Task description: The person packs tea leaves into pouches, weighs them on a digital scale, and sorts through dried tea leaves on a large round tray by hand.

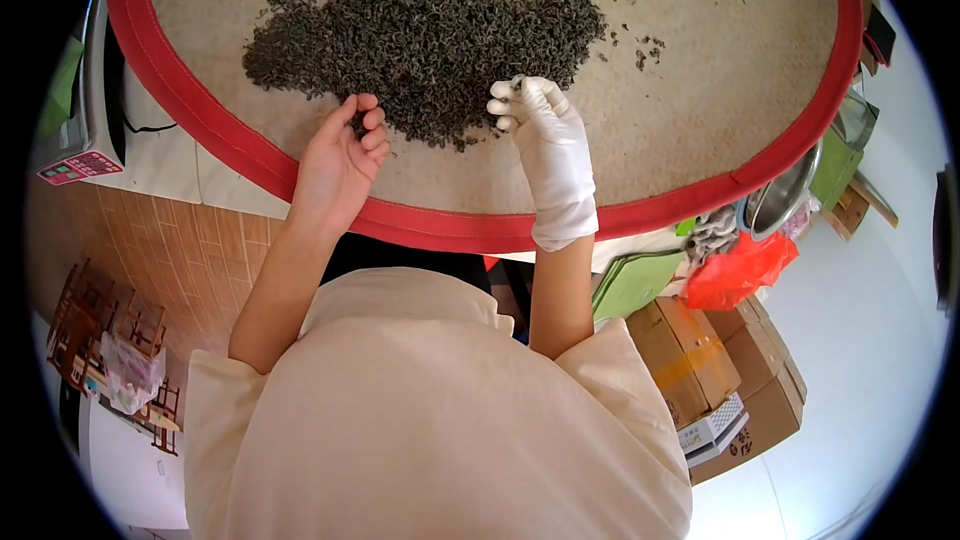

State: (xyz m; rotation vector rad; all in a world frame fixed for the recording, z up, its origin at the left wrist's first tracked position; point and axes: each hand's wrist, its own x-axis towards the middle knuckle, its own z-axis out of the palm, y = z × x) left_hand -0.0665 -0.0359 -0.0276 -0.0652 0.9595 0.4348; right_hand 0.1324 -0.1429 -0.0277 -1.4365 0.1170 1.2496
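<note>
A wide pile of dark, curled dried leaves, like tea, covers the middle of a round woven tray with a red cloth rim. Bare and palm up, my left hand is at the pile's near left edge. Its fingers curl in towards the thumb, and dark bits show between them; whether these are held or lie behind, I cannot tell. A white glove covers my right hand at the pile's near right edge. Thumb and fingertips are pinched together, and what is between them is too small to make out.
Loose leaf bits lie scattered right of the pile. Beside the tray at right are a metal bowl, a red plastic bag, green packets and cardboard boxes. At left stands a device with a pink panel.
</note>
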